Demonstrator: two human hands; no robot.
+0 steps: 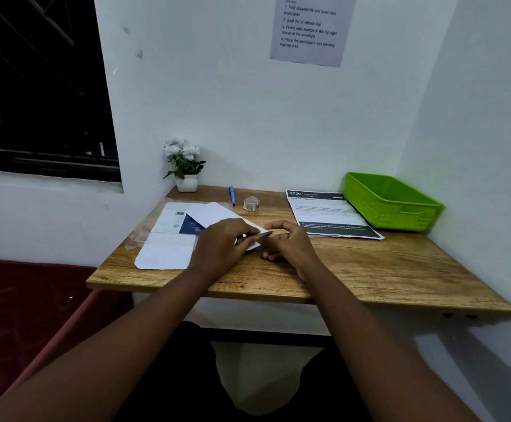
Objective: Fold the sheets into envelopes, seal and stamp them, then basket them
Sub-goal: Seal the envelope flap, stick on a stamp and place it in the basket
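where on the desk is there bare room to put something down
Bare wood runs along the front edge of the desk, right of the hands, below the printed sheet and green basket. The left half is crowded with envelopes.

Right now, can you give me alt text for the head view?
Both hands, left and right, hold a white envelope and a small strip at mid-desk. More envelopes lie left; a printed sheet and green basket sit right, tape, pen and plant behind.
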